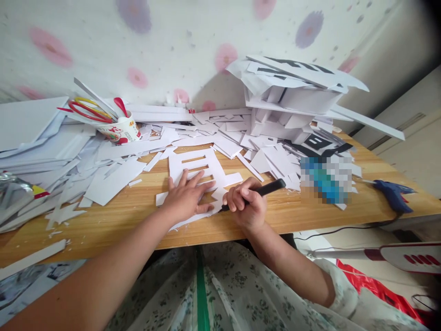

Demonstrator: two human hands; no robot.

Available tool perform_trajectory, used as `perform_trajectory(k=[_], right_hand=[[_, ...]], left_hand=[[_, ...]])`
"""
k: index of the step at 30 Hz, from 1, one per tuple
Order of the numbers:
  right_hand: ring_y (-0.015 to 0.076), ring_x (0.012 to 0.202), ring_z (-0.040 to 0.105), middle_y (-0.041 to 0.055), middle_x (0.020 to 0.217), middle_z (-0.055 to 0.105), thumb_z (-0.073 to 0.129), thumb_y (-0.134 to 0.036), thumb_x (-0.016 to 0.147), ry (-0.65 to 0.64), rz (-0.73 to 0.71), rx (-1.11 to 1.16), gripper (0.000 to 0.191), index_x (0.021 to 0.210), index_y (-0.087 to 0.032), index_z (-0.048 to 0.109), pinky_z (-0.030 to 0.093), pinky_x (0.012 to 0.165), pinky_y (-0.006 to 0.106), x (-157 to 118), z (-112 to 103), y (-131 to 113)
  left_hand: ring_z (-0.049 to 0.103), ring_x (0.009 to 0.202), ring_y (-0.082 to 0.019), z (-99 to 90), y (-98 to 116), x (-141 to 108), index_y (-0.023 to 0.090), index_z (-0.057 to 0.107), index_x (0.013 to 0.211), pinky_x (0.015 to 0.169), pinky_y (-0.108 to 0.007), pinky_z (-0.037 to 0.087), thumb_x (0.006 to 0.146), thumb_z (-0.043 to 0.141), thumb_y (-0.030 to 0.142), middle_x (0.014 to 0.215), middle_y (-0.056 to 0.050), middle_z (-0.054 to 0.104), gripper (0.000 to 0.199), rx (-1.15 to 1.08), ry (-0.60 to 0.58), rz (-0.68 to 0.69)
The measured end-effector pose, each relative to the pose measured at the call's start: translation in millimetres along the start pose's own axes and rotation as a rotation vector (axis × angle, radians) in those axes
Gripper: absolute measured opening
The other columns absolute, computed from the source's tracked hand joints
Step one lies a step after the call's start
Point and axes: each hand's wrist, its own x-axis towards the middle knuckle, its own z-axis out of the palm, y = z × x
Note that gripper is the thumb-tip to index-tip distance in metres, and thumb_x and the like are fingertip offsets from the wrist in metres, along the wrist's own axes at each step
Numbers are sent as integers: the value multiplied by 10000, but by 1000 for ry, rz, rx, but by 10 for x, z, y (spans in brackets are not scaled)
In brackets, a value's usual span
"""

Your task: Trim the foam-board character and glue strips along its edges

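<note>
White foam-board cutout [175, 166] lies near centre on the wooden table [113, 225]. Your left hand [182, 197] spreads wide over it; your right hand [250, 207] grips a black-handled knife [271, 186]. Slots are through; the near edge looks unfinished.

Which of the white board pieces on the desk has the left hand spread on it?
The slotted cutout mid-desk, under the left hand. Its horizontal slots, one above another, set it apart from the solid scrap to its left.
</note>
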Motion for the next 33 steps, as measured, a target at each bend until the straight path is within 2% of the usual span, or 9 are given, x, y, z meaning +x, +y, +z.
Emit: perform_trajectory(k=[7, 13, 18, 27, 33], right_hand=[[87, 325, 376, -122, 356, 362, 596, -227, 718, -6, 23, -44, 181, 602, -224, 456, 427, 458, 258, -13, -10, 18], [91, 323, 378, -117, 359, 384, 569, -194, 726, 56, 93, -41, 161, 614, -227, 458, 434, 446, 257, -60, -18, -19], [88, 321, 371, -121, 351, 358, 575, -212, 703, 82, 67, -63, 181, 604, -227, 424, 435, 453, 255, -78, 14, -44], [88, 325, 379, -120, 355, 363, 563, -204, 714, 11, 55, -25, 158, 612, -227, 445, 433, 458, 262, -60, 87, 86], [88, 325, 396, -117, 368, 397, 604, -222, 706, -22, 71, -107, 154, 620, -225, 476, 439, 449, 270, -70, 115, 121]], left_hand=[[21, 1437, -447, 10, 1, -1, 507, 351, 1407, 994, -784, 90, 737, 404, 818, 1601, 41, 141, 740, -4, 13, -3], [11, 1434, -455, 6, 3, -7, 498, 357, 1409, 985, -792, 86, 752, 429, 788, 1600, 42, 139, 722, -11, 14, 2], [18, 1431, -461, -22, 22, -11, 487, 362, 1410, 989, -785, 85, 753, 436, 783, 1601, 40, 138, 725, -16, 7, -1], [22, 1430, -464, -36, 25, -28, 504, 365, 1399, 1000, -776, 77, 740, 394, 817, 1599, 47, 150, 730, -32, 14, 0], [-1, 1433, -458, -40, 29, -5, 511, 344, 1407, 1004, -771, 69, 748, 418, 792, 1605, 48, 117, 721, -23, -20, -15]])
